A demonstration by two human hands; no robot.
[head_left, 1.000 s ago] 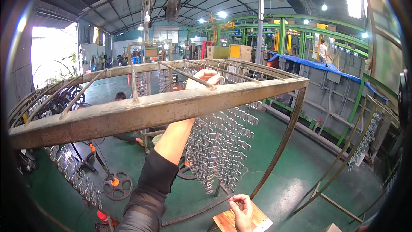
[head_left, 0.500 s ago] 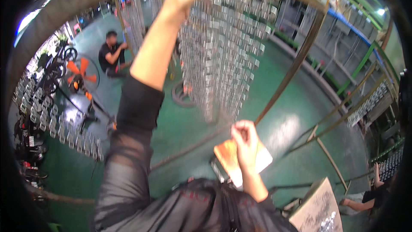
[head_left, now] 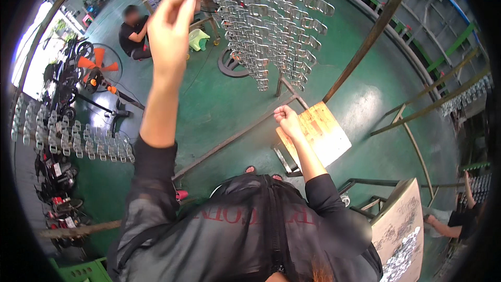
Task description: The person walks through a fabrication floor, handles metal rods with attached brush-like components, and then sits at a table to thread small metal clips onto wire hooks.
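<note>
Since the earlier frame the view had tipped further down: the raised left hand point(head_left: 172, 18) sat lower in the picture and the right hand point(head_left: 286, 118) had lifted clear of the wooden board point(head_left: 321, 136), which lay on the green floor point(head_left: 229, 99) below it. Left arm was stretched up, fingers pinched together near the hanging rows of metal parts point(head_left: 271, 26); whether anything was held between them could not be told. Right hand was closed in a fist just below the lowest parts, contents not visible. A rusty frame bar point(head_left: 376, 26) ran diagonally beside the rack. A seated person point(head_left: 133, 31) and an orange fan point(head_left: 96, 68) were well apart, at upper left.
</note>
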